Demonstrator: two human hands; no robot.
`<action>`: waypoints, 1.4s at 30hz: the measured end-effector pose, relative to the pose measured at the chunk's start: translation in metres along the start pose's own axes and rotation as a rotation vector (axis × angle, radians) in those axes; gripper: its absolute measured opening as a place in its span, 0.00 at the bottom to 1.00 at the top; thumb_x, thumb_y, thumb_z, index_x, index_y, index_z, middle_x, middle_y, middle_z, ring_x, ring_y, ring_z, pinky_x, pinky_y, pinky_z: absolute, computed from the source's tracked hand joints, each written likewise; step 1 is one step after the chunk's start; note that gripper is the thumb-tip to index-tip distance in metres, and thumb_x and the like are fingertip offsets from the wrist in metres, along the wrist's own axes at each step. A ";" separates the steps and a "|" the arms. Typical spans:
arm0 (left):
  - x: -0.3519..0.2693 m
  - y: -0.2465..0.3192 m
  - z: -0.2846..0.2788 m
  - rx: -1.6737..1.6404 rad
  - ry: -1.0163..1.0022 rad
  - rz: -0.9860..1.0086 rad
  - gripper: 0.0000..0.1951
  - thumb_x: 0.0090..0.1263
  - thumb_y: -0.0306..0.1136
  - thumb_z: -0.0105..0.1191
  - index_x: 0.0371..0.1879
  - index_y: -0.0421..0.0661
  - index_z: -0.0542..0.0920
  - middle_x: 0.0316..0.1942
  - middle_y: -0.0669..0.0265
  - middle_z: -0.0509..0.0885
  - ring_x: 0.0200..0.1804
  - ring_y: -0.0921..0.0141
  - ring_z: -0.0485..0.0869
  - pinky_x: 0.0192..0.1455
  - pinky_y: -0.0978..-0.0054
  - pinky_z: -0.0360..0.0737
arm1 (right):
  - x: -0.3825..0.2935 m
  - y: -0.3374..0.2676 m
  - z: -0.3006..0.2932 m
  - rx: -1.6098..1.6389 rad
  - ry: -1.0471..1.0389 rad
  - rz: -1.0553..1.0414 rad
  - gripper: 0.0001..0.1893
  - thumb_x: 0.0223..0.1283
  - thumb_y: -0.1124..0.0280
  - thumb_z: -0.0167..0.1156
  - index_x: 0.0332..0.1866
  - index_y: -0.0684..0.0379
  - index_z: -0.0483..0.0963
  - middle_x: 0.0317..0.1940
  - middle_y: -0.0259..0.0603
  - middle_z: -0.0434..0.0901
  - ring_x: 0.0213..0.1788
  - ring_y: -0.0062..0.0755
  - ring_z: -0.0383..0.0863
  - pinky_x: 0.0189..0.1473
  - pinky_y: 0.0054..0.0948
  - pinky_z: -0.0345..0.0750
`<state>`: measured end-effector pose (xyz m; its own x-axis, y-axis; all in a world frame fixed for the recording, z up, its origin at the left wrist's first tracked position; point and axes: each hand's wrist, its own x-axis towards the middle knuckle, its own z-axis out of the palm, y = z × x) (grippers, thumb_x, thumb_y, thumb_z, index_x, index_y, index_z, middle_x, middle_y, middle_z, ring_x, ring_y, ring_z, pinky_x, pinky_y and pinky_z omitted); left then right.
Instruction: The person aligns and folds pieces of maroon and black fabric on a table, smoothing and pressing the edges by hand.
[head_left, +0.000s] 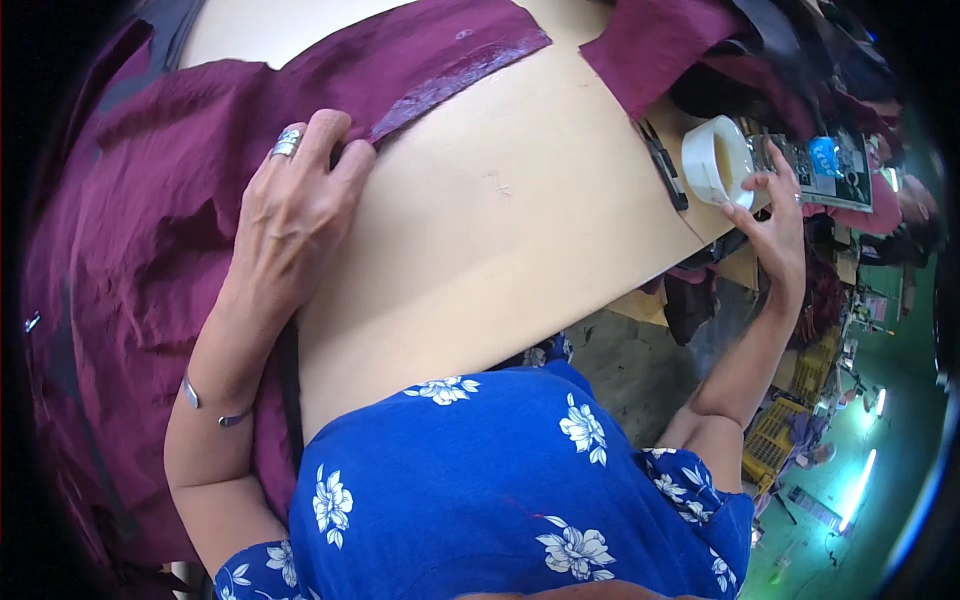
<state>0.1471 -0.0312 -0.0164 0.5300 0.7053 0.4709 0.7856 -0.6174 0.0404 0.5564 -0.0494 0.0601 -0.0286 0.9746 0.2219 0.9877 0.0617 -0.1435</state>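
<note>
My left hand (289, 199), with a ring on one finger, rests on maroon fabric (172, 150). Its thumb and index finger pinch the cloth near the edge. From there a glossy, wet-looking strip (457, 79) runs along the fabric's edge, away to the upper right. At the table's right side, my right hand (776, 217) has thumb and index finger at the near rim of a white bowl (701, 161), its other fingers raised. Tan liquid or paste (723, 163) lies inside the bowl. Beside it on the tabletop is a slim black tool (661, 161), its kind unclear.
A second maroon piece (652, 45) lies at the table's (465, 247) upper right, near dark cloth. Beyond the bowl are a clear bottle with a blue label (823, 156) and another person (874, 214). Yellow crates (772, 442) stand farther right.
</note>
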 end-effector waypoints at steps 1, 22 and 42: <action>-0.001 0.000 0.001 0.008 -0.004 -0.008 0.05 0.52 0.21 0.50 0.28 0.42 0.72 0.36 0.61 0.71 0.34 0.65 0.76 0.36 0.70 0.77 | -0.002 -0.004 -0.003 0.008 -0.003 -0.009 0.17 0.37 0.60 0.69 0.25 0.61 0.73 0.64 0.48 0.65 0.67 0.52 0.59 0.65 0.42 0.58; -0.007 -0.005 -0.014 -0.132 -0.094 -0.117 0.08 0.54 0.24 0.51 0.34 0.42 0.74 0.33 0.61 0.72 0.36 0.64 0.76 0.39 0.69 0.76 | 0.023 -0.221 0.112 0.076 -0.044 -0.597 0.18 0.51 0.76 0.50 0.50 0.59 0.75 0.39 0.37 0.73 0.46 0.32 0.73 0.50 0.40 0.60; -0.006 -0.007 -0.020 -0.012 -0.165 -0.137 0.05 0.53 0.24 0.51 0.29 0.41 0.74 0.31 0.62 0.74 0.37 0.63 0.78 0.39 0.69 0.78 | 0.028 -0.218 0.109 -0.004 -0.078 -0.813 0.22 0.56 0.71 0.48 0.58 0.47 0.70 0.42 0.36 0.72 0.49 0.33 0.72 0.51 0.44 0.59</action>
<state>0.1324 -0.0378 -0.0021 0.4643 0.8296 0.3100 0.8505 -0.5154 0.1053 0.3230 -0.0125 -0.0079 -0.7468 0.6379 0.1879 0.6544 0.7553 0.0369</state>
